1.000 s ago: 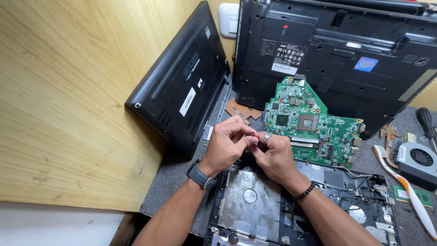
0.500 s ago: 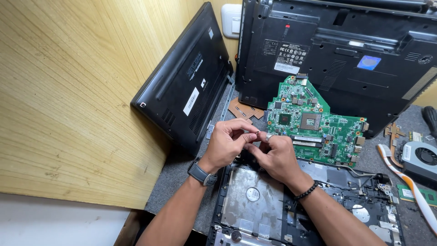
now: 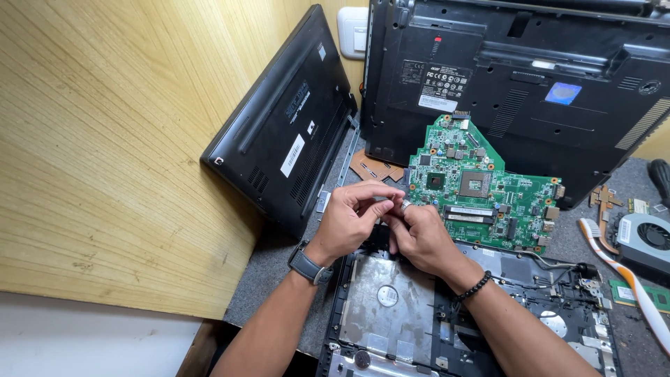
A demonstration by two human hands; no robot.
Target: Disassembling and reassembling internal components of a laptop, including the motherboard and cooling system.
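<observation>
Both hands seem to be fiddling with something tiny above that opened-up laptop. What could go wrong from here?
The small silvery part pinched between the left hand and right hand could slip into the open black laptop chassis and be hard to find. The bare green circuit board beside the knuckles might get knocked.

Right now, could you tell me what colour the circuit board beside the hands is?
Green, clearest in the head view: circuit board.

Bare forearms, a dark grey wristwatch (image 3: 309, 266) left, a black beaded bracelet (image 3: 474, 287) right.
</observation>
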